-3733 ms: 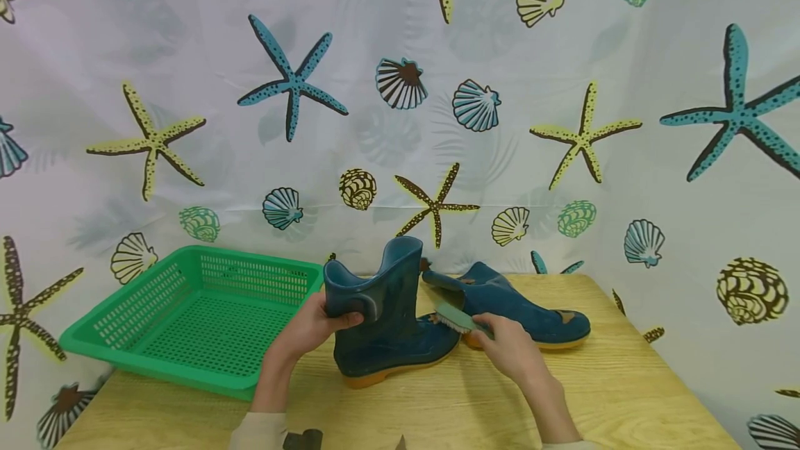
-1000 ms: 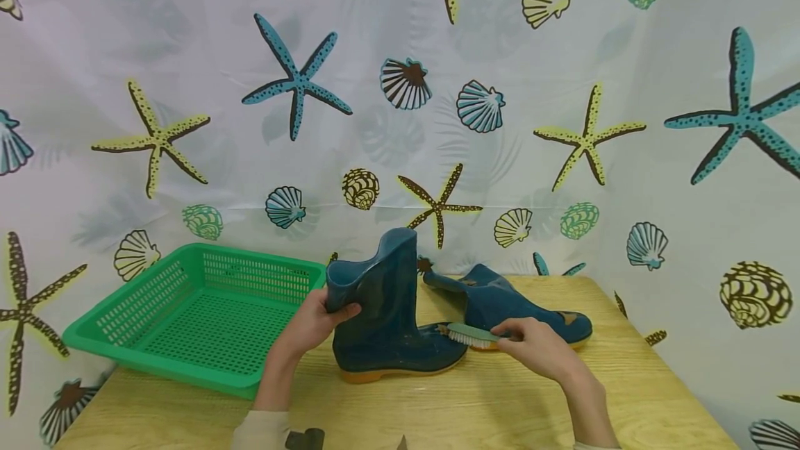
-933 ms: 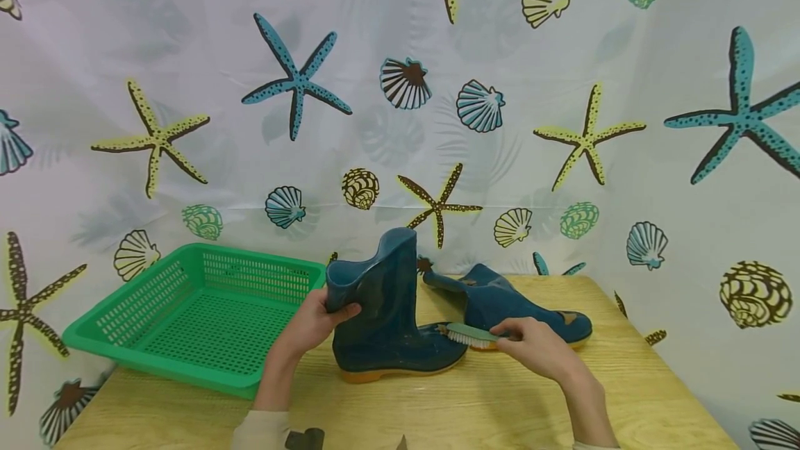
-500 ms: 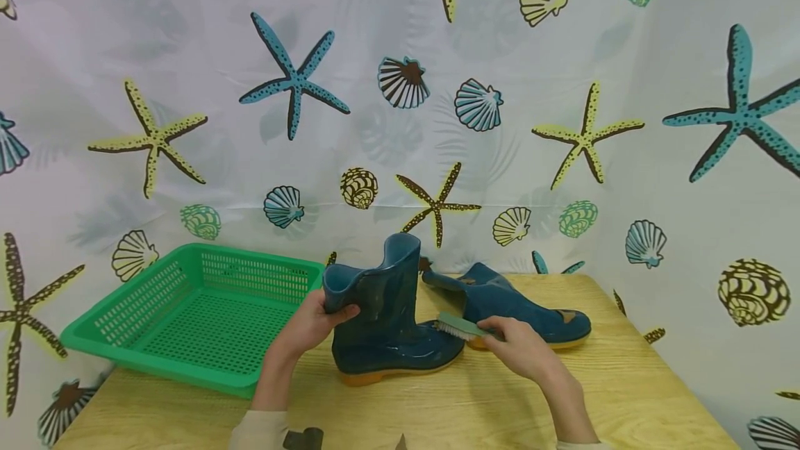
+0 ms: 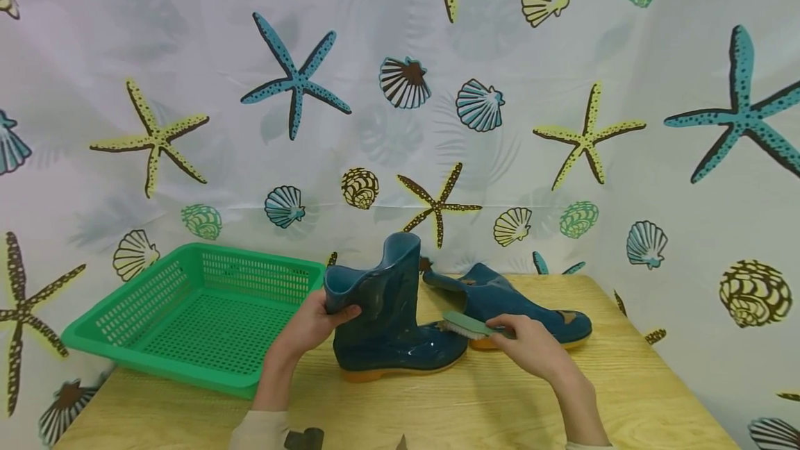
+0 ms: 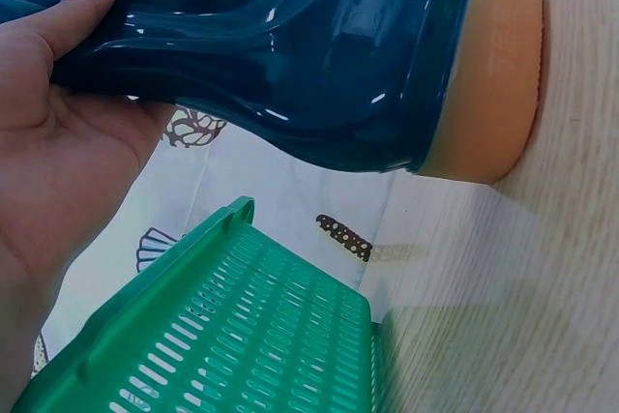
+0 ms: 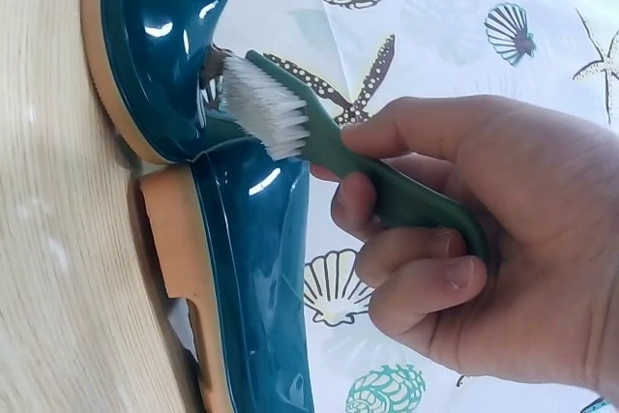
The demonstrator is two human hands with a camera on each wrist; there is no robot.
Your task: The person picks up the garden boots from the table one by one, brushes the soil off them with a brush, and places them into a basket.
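Pale sheeting [image 5: 237, 158], printed with starfish and seashells in blue, yellow, green and brown, hangs behind and to the right of a bench [image 5: 412, 415] topped with light wood grain. On the left side of the bench sits a green plastic basket [image 5: 162, 367] with slotted walls and a perforated floor.

Just to the right of the basket, a dark blue rubber boot [image 5: 381, 328] stands upright over the bench, its toe pointing right and its tan sole downward. The left hand [image 5: 317, 321] grips this boot by the upper part of its shaft, the thumb laid across the outer face; the ends of its other fingers are hidden. A light sleeve [image 5: 259, 429] covers that forearm.

The right hand [image 5: 521, 342] has its fingers curled round the handle of a green brush [image 5: 469, 323] with white bristles. The brush head is at the front of the boot, above the toe, its bristles turned towards the boot; whether they touch it I cannot tell.

Behind the brush and the right hand, a second boot [image 5: 512, 301] in the same blue rests on the bench, toe to the right, its shaft slumped towards the left. A brownish patch marks its toe.
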